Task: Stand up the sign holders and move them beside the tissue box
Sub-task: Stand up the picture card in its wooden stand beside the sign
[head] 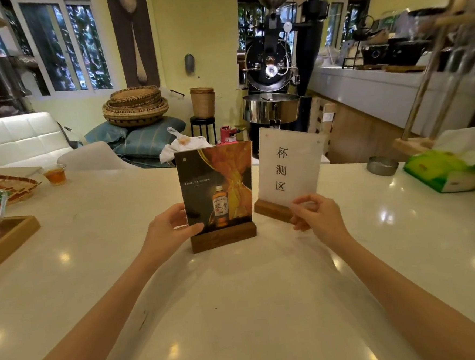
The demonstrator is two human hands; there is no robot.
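Two sign holders stand upright on wooden bases at the middle of the white counter. The dark one with a whisky bottle picture [217,187] is on the left. My left hand [172,229] grips its lower left edge, thumb across the front. The white one with black characters [289,167] stands to its right, turned slightly. My right hand [314,216] pinches its lower right corner. The green tissue box [446,170] lies at the far right of the counter, well apart from both holders.
A small round metal dish [381,165] sits left of the tissue box. A wooden tray [10,238], a woven basket [9,187] and a glass of tea [54,174] are at the left. A wooden stand's base [411,145] is behind the tissue box.
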